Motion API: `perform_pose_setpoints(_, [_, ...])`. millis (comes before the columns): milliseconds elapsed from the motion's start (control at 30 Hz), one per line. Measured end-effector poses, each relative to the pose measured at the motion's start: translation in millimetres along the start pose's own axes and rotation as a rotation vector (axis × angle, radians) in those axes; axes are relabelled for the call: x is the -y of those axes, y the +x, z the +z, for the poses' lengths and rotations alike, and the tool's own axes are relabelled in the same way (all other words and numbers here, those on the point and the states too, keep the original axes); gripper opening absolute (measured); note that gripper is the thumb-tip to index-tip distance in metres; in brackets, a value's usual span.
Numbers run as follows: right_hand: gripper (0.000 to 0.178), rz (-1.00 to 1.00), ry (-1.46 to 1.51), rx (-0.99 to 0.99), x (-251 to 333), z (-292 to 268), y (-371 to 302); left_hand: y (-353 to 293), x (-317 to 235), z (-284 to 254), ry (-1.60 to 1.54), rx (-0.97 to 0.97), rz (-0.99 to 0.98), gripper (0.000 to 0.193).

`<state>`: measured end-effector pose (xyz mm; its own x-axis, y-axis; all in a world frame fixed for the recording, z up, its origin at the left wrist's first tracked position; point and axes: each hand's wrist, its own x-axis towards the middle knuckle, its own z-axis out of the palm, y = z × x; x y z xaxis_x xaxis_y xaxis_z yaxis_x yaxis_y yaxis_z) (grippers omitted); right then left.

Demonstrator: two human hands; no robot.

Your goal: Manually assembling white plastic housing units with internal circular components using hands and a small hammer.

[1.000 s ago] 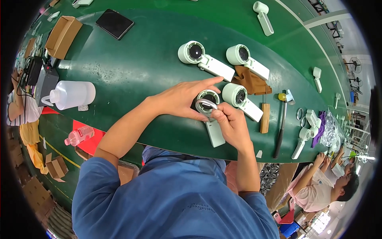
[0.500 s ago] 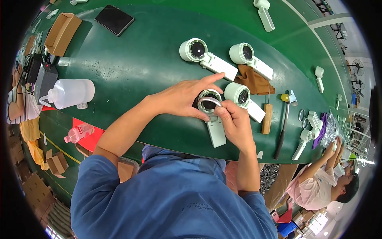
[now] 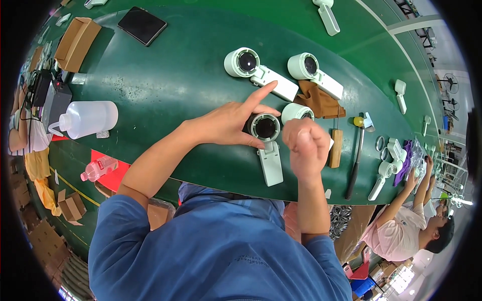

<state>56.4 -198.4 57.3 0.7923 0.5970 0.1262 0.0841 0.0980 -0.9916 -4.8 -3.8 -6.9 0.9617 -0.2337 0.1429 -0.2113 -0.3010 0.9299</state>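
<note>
Head view: pale-green handheld fan (image 3: 271, 159) on table (image 3: 175, 105) nr. front edge could prob. skid if R hand (image 3: 306, 145) knocks it off-ctr., only L hand (image 3: 228, 123) bracing it. L hand pinches its head btwn thumb & fingers, index stretched; R hand's a curled fist nearby, contents can't tell.

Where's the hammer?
In the head view, the hammer lies on the green table, to the right of the person's right hand, between the wooden-handled tool and two rings.
</note>
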Motion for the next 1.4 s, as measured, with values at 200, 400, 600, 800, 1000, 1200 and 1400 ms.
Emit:
perform_pose_setpoints(200, [0.042, 0.062, 0.243, 0.311, -24.0, 8.8, 44.7, 0.9, -10.9, -5.2, 0.008, 0.04, -0.128, 0.125])
perform_pose_setpoints(400, [0.044, 0.102, 0.141, 0.4, -32.2, 12.2, 51.2, -3.5, -6.9, -3.7, -0.015, 0.048, -0.178, 0.125])
perform_pose_setpoints(600, [0.041, 0.068, 0.013, 0.396, -30.5, 10.4, 48.1, 0.6, -1.7, 2.3, -0.09, 0.005, -0.087, 0.122])
perform_pose_setpoints(800, [0.036, 0.146, 0.128, 0.336, -34.5, 14.7, 49.4, 7.4, -7.4, 14.2, -0.14, -0.027, -0.149, 0.114])
perform_pose_setpoints(1000, [0.036, 0.085, 0.139, 0.266, -29.5, 17.4, 54.5, 18.3, -14.2, 14.5, -0.177, -0.058, -0.226, 0.101])
perform_pose_setpoints(1200, [0.036, 0.156, 0.307, 0.318, -45.8, 5.9, 55.0, 11.5, -0.6, 39.1, -0.047, -0.223, -0.202, 0.093])
perform_pose_setpoints(1400, [0.037, 0.193, 0.184, 0.214, -30.5, 6.1, 41.2, 3.9, -7.9, 46.0, 0.05, -0.32, -0.177, 0.072])
